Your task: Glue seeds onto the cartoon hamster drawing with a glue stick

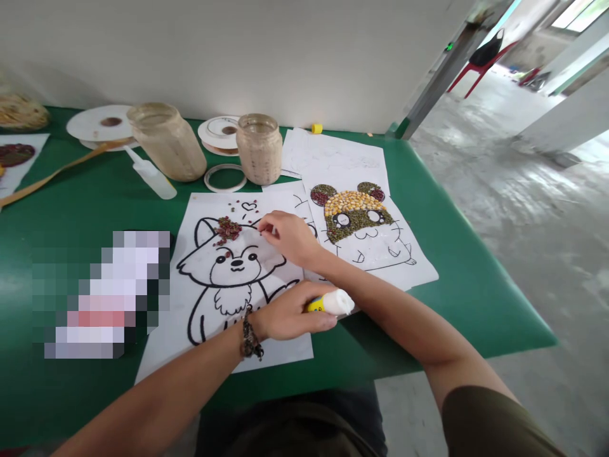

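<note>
My left hand [290, 311], with a beaded bracelet at the wrist, is wrapped round a white and yellow glue bottle [330, 303] over the lower right of the fox drawing [236, 292]. Above it my right hand [289, 235] is closed with fingertips pinched at the right side of the fox's head; what they hold, if anything, is too small to name. A pile of red and green beans [228, 230] lies on the fox's forehead. To the right is a hamster drawing [375, 244], its ears and upper face covered in beans and corn kernels.
Two jars [169, 143] [259, 149], tape rolls [225, 178] and a white squeeze bottle [151, 174] stand or lie at the back. A pixelated object [111, 292] is at left. A yellow cap [316, 129] sits by the wall. The green table [485, 311] ends at right.
</note>
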The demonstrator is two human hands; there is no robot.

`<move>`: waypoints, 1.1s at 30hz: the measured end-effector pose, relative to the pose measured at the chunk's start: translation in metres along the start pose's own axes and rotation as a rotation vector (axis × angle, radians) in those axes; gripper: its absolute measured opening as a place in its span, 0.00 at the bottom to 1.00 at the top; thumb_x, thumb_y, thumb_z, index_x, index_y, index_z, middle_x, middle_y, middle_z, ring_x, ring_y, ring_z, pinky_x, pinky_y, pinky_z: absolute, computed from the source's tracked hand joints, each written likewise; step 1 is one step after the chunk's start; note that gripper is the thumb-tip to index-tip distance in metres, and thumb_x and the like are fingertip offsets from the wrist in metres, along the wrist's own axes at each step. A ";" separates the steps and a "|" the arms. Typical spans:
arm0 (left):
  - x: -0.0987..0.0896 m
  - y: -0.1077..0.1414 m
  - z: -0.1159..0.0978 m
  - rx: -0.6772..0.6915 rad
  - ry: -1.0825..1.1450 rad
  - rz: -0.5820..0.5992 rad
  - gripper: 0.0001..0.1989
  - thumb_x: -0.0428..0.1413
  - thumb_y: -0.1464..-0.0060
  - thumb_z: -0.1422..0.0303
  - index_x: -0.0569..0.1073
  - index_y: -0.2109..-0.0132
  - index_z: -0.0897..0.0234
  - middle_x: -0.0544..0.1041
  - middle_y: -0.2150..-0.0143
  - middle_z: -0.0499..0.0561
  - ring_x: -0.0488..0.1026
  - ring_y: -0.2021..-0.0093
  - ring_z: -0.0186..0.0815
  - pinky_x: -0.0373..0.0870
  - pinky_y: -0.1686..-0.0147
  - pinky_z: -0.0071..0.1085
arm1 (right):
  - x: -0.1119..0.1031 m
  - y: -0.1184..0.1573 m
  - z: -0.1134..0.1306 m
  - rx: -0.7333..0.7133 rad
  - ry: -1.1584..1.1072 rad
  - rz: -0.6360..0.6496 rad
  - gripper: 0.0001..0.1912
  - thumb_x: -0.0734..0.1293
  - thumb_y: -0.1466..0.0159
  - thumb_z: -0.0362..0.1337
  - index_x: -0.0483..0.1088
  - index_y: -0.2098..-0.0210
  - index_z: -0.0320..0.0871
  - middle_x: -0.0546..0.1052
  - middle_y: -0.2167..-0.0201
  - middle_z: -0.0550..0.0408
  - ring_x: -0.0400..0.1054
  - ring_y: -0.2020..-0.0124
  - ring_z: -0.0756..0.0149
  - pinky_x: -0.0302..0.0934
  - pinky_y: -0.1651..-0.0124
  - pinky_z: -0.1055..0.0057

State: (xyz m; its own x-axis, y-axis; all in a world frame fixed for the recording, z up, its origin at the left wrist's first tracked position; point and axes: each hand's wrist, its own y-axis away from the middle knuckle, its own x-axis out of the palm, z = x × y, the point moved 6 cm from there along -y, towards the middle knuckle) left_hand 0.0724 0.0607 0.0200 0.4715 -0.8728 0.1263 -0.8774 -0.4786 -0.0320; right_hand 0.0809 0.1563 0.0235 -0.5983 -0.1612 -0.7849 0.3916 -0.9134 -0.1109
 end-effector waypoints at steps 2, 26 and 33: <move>-0.001 0.000 0.000 0.002 0.052 -0.023 0.07 0.50 0.54 0.66 0.62 0.74 0.65 0.59 0.82 0.42 0.54 0.82 0.25 0.51 0.83 0.22 | -0.012 0.006 -0.006 0.009 -0.114 -0.037 0.05 0.60 0.44 0.30 0.66 0.70 0.40 0.72 0.71 0.56 0.62 0.72 0.73 0.54 0.68 0.75; -0.003 -0.001 0.002 0.012 0.134 -0.071 0.11 0.52 0.52 0.64 0.61 0.74 0.66 0.59 0.83 0.41 0.51 0.85 0.22 0.48 0.86 0.21 | -0.034 0.036 -0.024 0.103 -0.715 -0.058 0.06 0.65 0.45 0.34 0.66 0.76 0.40 0.72 0.77 0.59 0.64 0.79 0.77 0.61 0.73 0.77; -0.005 -0.003 0.001 0.045 0.181 -0.081 0.15 0.53 0.52 0.59 0.62 0.75 0.66 0.59 0.83 0.42 0.52 0.85 0.23 0.51 0.85 0.22 | -0.074 0.089 -0.008 -0.022 -0.706 -0.189 0.05 0.65 0.43 0.32 0.73 0.73 0.43 0.75 0.75 0.59 0.67 0.77 0.77 0.63 0.74 0.77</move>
State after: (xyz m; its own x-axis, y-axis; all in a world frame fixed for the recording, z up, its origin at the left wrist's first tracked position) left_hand 0.0726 0.0659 0.0184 0.5135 -0.8017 0.3058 -0.8305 -0.5541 -0.0579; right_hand 0.1654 0.0895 0.0665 -0.9623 -0.2112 -0.1716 0.2468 -0.9430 -0.2231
